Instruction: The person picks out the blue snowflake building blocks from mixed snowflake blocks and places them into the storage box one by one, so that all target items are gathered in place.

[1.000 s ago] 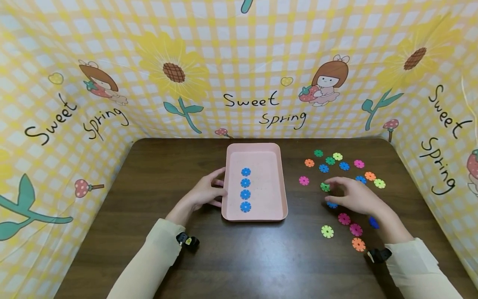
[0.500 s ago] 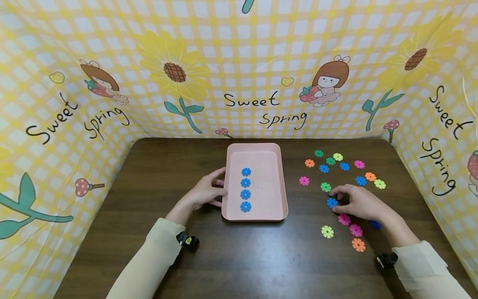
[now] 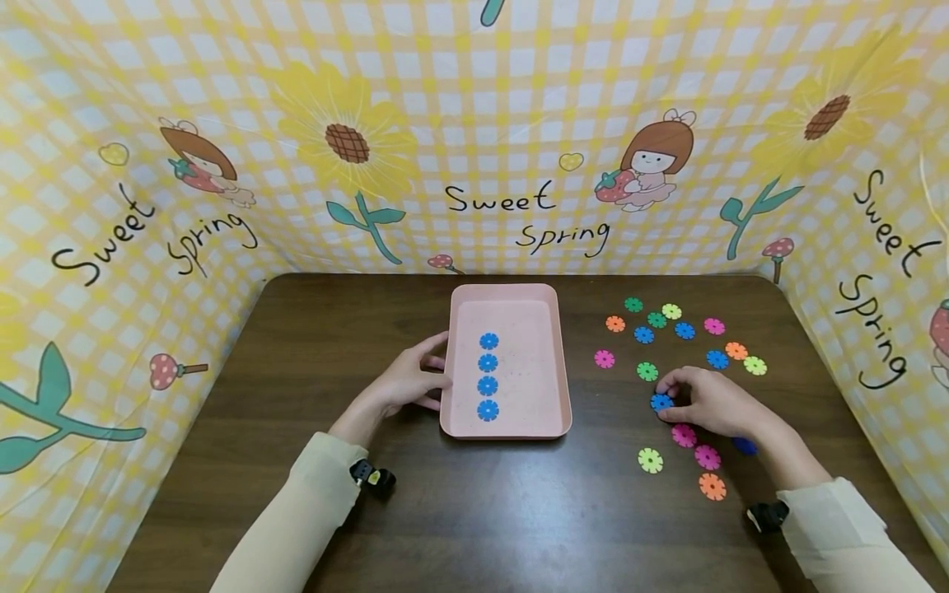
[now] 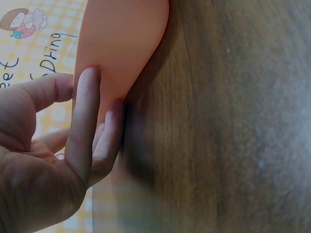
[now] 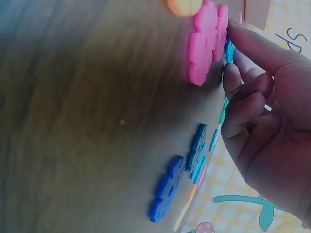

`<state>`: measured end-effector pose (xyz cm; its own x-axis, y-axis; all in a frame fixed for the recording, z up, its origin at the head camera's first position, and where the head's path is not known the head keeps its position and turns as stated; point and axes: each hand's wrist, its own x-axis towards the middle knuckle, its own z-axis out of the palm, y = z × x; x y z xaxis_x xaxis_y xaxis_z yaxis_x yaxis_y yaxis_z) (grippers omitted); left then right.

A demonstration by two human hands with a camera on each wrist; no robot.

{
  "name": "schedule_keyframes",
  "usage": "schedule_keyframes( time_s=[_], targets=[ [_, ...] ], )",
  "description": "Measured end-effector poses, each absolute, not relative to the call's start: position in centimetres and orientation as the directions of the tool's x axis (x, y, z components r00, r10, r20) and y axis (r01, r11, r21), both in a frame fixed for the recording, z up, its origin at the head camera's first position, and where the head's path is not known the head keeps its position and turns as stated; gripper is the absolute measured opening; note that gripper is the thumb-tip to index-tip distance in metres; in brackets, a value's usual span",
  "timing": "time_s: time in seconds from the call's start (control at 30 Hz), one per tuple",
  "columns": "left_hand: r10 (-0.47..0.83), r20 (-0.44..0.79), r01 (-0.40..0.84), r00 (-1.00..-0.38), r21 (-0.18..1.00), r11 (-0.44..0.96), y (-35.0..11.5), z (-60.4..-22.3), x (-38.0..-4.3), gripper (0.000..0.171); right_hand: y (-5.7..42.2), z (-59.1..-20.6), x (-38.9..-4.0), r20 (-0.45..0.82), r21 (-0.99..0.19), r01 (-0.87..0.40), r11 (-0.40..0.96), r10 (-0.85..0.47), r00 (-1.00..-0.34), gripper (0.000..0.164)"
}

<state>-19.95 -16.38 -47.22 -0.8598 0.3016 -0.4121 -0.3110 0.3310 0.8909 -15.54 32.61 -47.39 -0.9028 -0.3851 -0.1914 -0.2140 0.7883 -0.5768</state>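
Observation:
The person's left hand point(image 3: 406, 380) rests against the left side of a pink tray point(image 3: 544, 428), its fingertips touching the outer wall point(image 4: 119, 43). Inside the tray, several blue notched discs, like snowflake building pieces, form a column; one is the lowest blue disc point(image 3: 487, 410). On the right, the right hand point(image 3: 712, 401) pinches another blue notched disc point(image 3: 659, 403) by its edges between thumb and forefinger, at table level. In the right wrist view that disc point(image 5: 229, 51) shows partly behind the thumb. A light green disc point(image 3: 647, 371) and a pink disc point(image 3: 684, 435) lie close to this hand.
Loose notched discs in several colours lie around the right hand, among them an orange disc point(image 3: 712, 487), a yellow-green disc point(image 3: 650, 460) and a dark blue disc point(image 3: 745, 445) partly under the forearm. Patterned cloth point(image 3: 511, 123) encloses the wooden table point(image 3: 474, 511) behind and at both sides.
The right hand has moved slightly down and toward the near side, from above the light green disc to the blue disc, and its fingers have closed on it. The left hand stays put.

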Motion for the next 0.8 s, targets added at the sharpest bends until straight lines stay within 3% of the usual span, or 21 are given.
schedule_keyframes(
  time_s=[0.8],
  targets=[
    [0.3, -0.402, -0.301, -0.865, 0.894, 0.331, -16.27, -47.28, -19.93, 0.086, 32.28, -47.2, -15.58, -0.127, -0.705, -0.201, 0.68, -0.4, -0.907, 0.032]
  ],
)
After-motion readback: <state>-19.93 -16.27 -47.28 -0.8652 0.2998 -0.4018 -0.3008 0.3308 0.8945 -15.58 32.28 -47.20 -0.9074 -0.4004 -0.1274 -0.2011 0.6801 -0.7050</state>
